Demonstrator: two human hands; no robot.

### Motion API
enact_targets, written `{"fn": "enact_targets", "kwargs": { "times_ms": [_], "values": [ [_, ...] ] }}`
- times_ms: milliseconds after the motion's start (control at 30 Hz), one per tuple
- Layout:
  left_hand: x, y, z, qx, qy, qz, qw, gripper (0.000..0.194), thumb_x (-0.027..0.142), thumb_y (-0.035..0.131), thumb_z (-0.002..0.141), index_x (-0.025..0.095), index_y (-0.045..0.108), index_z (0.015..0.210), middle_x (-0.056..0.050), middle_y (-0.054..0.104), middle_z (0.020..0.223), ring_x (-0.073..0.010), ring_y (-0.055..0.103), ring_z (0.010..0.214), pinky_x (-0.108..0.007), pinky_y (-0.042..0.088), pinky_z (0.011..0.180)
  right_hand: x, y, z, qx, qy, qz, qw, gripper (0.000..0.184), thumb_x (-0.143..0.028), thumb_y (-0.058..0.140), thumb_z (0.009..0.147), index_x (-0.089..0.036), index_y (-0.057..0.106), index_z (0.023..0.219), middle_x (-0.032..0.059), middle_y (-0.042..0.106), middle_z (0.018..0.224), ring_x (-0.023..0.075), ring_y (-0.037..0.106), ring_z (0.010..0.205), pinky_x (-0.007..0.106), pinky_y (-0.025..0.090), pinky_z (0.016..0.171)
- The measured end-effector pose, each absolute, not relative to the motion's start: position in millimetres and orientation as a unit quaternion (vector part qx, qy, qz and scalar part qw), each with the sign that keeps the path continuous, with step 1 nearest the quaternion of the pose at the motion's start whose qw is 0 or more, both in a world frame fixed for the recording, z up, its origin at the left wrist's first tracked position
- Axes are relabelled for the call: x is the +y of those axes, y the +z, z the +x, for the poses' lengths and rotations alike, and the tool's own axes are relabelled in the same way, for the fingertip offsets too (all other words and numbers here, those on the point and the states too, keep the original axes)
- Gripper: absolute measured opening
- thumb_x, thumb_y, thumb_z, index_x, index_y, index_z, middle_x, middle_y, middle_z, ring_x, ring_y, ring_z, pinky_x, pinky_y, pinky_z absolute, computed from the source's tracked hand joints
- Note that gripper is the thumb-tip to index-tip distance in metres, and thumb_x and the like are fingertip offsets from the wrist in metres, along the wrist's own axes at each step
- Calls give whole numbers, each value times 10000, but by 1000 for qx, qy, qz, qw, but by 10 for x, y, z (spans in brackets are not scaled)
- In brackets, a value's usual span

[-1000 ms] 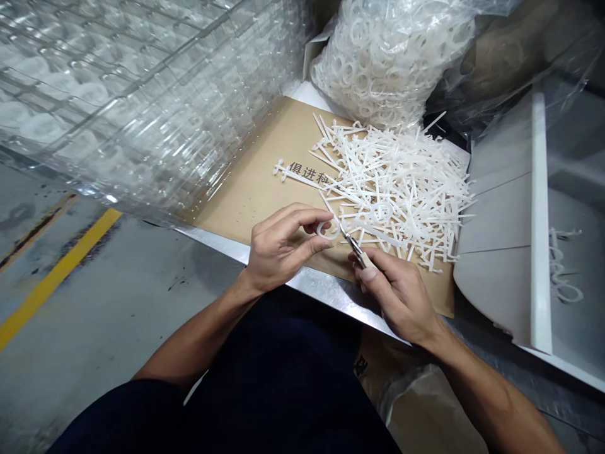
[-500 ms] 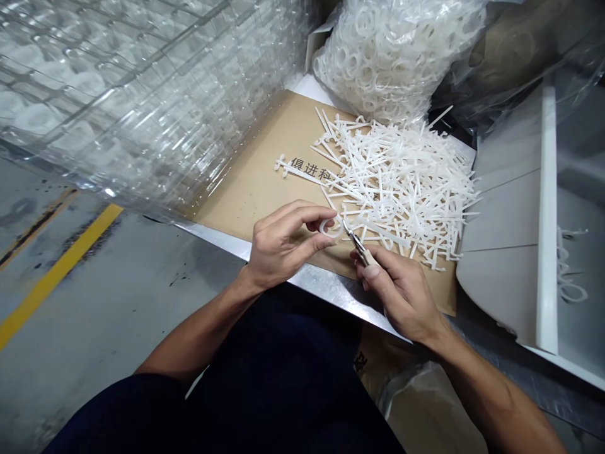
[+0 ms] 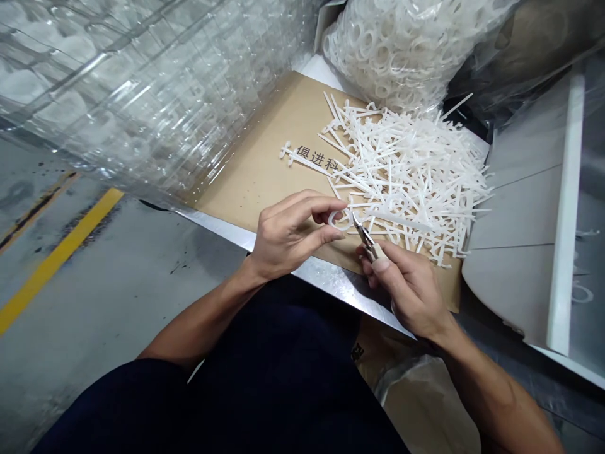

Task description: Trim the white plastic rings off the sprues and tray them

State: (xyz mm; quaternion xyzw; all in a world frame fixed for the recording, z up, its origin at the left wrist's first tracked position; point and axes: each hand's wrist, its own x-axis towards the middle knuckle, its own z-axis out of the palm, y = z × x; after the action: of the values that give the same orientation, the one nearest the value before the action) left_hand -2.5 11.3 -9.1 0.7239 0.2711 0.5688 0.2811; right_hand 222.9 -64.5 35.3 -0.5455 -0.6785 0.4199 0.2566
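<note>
My left hand (image 3: 290,233) pinches a small white plastic ring (image 3: 341,227) between thumb and fingertips, above the front of the brown cardboard (image 3: 265,183). Wrapped around a pair of nippers (image 3: 365,237) with pale handles is my right hand (image 3: 409,284). The nippers' metal tips are at the ring's right side; whether the jaws are closed on plastic is too small to tell. A white strip (image 3: 401,219) runs rightward just beyond the tips, and I cannot tell if it joins the ring. Behind both hands lies a heap of thin white plastic sprues (image 3: 406,164).
Stacked clear plastic trays (image 3: 155,107) holding white parts rise at the left. A clear bag of white rings (image 3: 401,50) stands behind the heap. At the right is a white-edged bin (image 3: 564,221) with a few rings inside. The metal table edge (image 3: 331,287) runs before my body.
The view has shifted slightly. Both hands, with the ring and nippers, sit a little farther right in the picture. A white strip now shows beyond the nipper tips.
</note>
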Motion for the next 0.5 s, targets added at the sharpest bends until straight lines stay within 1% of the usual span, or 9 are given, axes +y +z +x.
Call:
{"fn": "enact_targets", "kwargs": {
  "times_ms": [233, 300, 500],
  "values": [
    [128, -86, -20, 256, 567, 730, 284, 326, 238, 834, 881, 209, 773, 1200, -50, 775, 925, -152, 714, 801, -283, 573, 753, -620, 351, 2197, -700, 401, -537, 246, 381, -434, 399, 1119, -200, 623, 919, 6, 579, 717, 180, 558, 658, 343, 399, 664],
    [131, -85, -18, 259, 563, 729, 290, 322, 257, 838, 879, 208, 777, 1191, -50, 778, 920, -154, 721, 807, -279, 575, 749, -618, 346, 2195, -700, 400, -542, 237, 406, -448, 384, 1124, -201, 615, 899, 6, 569, 703, 173, 538, 626, 341, 388, 636],
    [123, -94, -29, 289, 555, 711, 321, 332, 322, 847, 872, 205, 786, 1176, -56, 783, 918, -158, 730, 810, -271, 587, 739, -615, 346, 2203, -666, 422, -572, 227, 461, -512, 368, 1121, -187, 655, 962, 0, 563, 674, 159, 504, 553, 326, 376, 554]
  ]
}}
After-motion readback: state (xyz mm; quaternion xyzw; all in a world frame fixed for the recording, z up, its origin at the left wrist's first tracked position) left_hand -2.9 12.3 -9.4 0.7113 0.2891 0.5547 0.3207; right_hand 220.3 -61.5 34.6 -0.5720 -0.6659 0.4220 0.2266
